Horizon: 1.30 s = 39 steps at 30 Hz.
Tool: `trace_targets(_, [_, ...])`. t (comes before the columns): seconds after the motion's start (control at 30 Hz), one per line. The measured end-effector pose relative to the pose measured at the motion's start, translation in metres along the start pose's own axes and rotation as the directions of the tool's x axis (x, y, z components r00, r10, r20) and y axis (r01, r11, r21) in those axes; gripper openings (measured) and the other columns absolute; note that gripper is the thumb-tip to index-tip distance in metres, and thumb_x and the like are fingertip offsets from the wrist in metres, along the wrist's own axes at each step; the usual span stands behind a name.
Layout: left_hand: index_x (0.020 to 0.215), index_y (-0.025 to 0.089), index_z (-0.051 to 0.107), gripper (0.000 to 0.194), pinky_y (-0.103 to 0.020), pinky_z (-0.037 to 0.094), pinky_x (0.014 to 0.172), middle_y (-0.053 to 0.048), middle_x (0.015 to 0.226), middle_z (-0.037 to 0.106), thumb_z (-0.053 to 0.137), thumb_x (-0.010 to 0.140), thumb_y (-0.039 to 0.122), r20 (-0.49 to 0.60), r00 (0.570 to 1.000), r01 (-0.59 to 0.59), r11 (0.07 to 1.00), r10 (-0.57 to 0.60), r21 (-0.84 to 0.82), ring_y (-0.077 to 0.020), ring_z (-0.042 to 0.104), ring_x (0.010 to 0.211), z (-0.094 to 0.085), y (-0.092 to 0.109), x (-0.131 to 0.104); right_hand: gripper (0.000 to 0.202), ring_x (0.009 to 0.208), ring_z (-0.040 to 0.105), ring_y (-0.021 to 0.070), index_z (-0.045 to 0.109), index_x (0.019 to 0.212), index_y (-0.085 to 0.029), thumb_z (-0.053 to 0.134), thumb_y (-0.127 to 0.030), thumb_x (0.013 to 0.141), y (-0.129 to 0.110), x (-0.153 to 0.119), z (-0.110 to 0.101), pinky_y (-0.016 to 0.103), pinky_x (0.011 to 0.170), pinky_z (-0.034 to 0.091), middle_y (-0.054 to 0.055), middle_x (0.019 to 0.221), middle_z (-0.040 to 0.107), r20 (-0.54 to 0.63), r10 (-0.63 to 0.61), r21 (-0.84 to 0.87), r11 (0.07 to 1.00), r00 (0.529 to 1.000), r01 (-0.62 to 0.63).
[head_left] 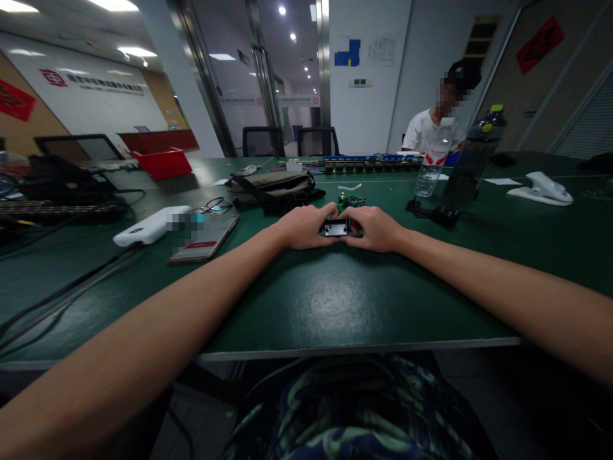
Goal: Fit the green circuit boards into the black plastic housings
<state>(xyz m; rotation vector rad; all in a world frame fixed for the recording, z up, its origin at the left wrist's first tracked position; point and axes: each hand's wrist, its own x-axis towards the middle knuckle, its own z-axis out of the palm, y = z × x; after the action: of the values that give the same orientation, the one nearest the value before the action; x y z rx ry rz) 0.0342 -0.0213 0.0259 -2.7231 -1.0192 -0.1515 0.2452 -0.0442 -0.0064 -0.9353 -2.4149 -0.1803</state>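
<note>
Between my two hands is a small dark box-shaped part [336,227] with a pale inner face and dark spots on it. My left hand [306,227] grips its left side, thumb below and fingers above. On its right side my right hand [376,229] pinches it the same way. Both hands rest close to the green tabletop [330,300]. Just behind the fingers lie small green circuit boards [353,200], partly hidden by my hands. The exact kind of the held part is too small to make out.
Left of my hands are a phone [205,239], a white device [151,225] with cables and a grey-green pouch [271,187]. At right stand a water bottle [431,166] and a dark bottle [472,166]. A row of blue-black modules [373,165] lies farther back. A person [421,131] sits across.
</note>
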Motion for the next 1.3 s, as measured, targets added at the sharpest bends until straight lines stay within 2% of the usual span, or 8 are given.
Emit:
trace_targets(0.47, [0.115, 0.021, 0.047, 0.05, -0.031, 0.044, 0.064, -0.008, 0.09, 0.071, 0.049, 0.085, 0.061, -0.006, 1.0, -0.022, 0.999, 0.022, 0.023, -0.0297, 0.071, 0.083, 0.0016, -0.0017, 0.0004, 0.028, 0.066, 0.055, 0.0179, 0.06, 0.102, -0.013, 0.066, -0.029, 0.079, 0.0005, 0.0, 0.0003, 0.028, 0.067, 0.038, 0.001, 0.07, 0.06, 0.002, -0.005, -0.011, 1.0, 1.0, 0.005])
trace_targets(1.0, [0.121, 0.02, 0.048, 0.053, -0.032, 0.047, 0.066, -0.01, 0.094, 0.072, 0.048, 0.086, 0.06, 0.002, 1.0, -0.015, 0.999, 0.015, 0.047, -0.0303, 0.071, 0.085, 0.0007, -0.001, -0.0002, 0.029, 0.066, 0.054, 0.0168, 0.06, 0.103, -0.015, 0.068, -0.028, 0.078, 0.0009, 0.0, 0.0012, 0.027, 0.067, 0.037, 0.0, 0.07, 0.059, -0.012, -0.01, 0.003, 1.0, 1.0, 0.011])
trace_targets(1.3, [0.118, 0.02, 0.054, 0.051, -0.032, 0.048, 0.067, -0.01, 0.093, 0.073, 0.047, 0.086, 0.059, 0.024, 0.999, -0.026, 0.997, 0.024, 0.071, -0.029, 0.071, 0.085, 0.0014, -0.0012, 0.0007, 0.026, 0.066, 0.054, 0.017, 0.06, 0.099, -0.015, 0.068, -0.028, 0.078, 0.0001, 0.0002, 0.0002, 0.027, 0.067, 0.038, 0.0, 0.07, 0.059, -0.008, -0.01, 0.011, 1.0, 1.0, 0.01])
